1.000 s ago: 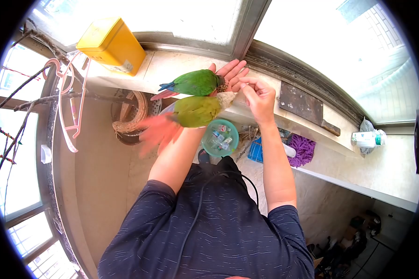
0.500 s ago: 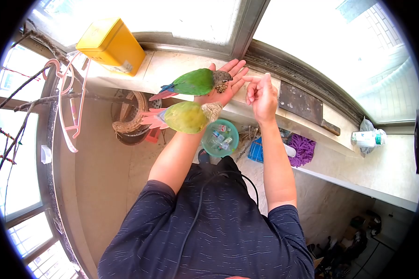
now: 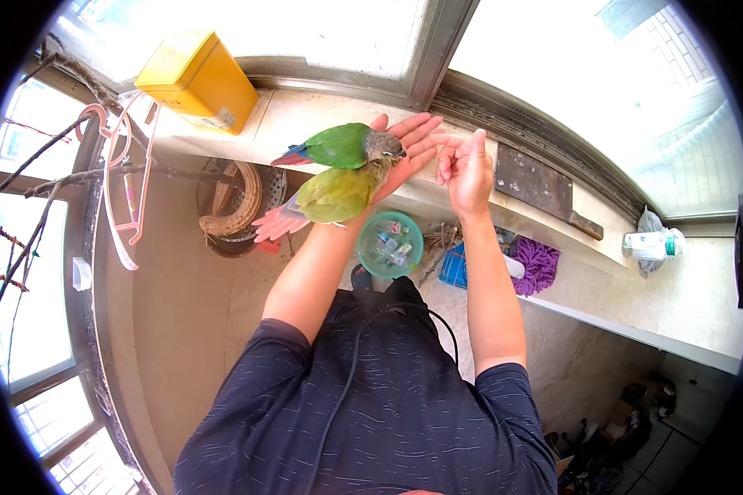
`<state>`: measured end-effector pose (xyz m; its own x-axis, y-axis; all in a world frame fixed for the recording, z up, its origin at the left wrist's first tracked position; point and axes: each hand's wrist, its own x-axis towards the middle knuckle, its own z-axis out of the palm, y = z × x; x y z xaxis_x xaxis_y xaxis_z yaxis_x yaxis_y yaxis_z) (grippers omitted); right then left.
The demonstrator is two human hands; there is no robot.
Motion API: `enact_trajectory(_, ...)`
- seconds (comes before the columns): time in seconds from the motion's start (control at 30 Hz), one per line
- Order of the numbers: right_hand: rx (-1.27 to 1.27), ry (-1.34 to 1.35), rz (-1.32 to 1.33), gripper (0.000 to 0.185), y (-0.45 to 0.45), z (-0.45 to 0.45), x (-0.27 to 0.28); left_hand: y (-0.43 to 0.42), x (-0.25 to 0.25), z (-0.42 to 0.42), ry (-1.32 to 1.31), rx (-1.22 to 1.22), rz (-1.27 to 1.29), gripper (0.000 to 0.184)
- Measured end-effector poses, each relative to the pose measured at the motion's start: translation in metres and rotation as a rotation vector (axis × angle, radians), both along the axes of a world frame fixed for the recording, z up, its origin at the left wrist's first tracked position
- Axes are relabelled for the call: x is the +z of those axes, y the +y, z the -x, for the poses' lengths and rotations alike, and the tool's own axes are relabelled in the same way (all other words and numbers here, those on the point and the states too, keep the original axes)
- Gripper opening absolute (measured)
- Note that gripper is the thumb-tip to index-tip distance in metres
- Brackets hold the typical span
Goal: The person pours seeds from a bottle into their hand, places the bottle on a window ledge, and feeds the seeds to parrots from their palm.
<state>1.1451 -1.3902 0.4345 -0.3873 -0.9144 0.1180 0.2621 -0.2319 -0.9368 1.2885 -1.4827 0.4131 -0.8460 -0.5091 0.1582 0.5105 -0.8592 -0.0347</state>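
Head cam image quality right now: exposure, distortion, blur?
Head view: windowpanes glare nearly white; head view: windowsill bows with fisheye distortion, black vignette at corners; head view: lower-right clutter sits in shadow, too dark to identify; head view: green parrot, yellow-green parrot, left hand and right hand look fairly sharp.

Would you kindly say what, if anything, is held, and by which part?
Two birds perch unclasped on the open left grip and wrist; the partly curled right grip shows nothing held.

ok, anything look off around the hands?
Yes: what looks like a cleaver, dark and blotchy, lies loose on the windowsill near the right hand. Odd place to leave one. No spill visible there.
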Motion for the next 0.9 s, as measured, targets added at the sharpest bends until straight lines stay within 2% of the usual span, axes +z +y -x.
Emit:
enact_trajectory(0.07,-0.002,0.029,0.008,0.051,0.001,-0.001,0.000,0.000,0.003,-0.003,-0.068,-0.024,0.043,0.067)
enact_trajectory(0.17,-0.042,0.264,-0.050,0.021,0.001,-0.008,0.001,-0.001,-0.002,-0.004,-0.091,-0.004,0.130,0.067)
enact_trajectory(0.23,-0.017,0.239,0.044,0.014,-0.002,-0.018,0.001,-0.001,-0.006,-0.006,-0.053,-0.026,0.073,0.066)
enact_trajectory(0.27,-0.004,0.227,0.091,0.013,-0.004,-0.021,0.002,-0.002,-0.008,-0.007,-0.034,-0.037,0.044,0.066)
enact_trajectory(0.37,-0.003,0.522,0.014,0.014,-0.002,-0.014,-0.005,-0.005,-0.009,-0.006,0.014,-0.054,0.030,0.064)
enact_trajectory(0.57,0.003,0.600,-0.027,0.013,0.002,-0.019,0.007,-0.002,-0.001,-0.008,0.028,-0.067,-0.128,0.065)
enact_trajectory(0.77,0.018,0.720,0.064,0.019,-0.002,-0.022,0.005,-0.006,-0.009,-0.009,0.020,-0.078,-0.003,0.067)
enact_trajectory(0.9,-0.008,0.789,0.021,0.018,-0.003,-0.023,0.009,-0.005,-0.005,-0.010,-0.010,-0.072,-0.022,0.068)
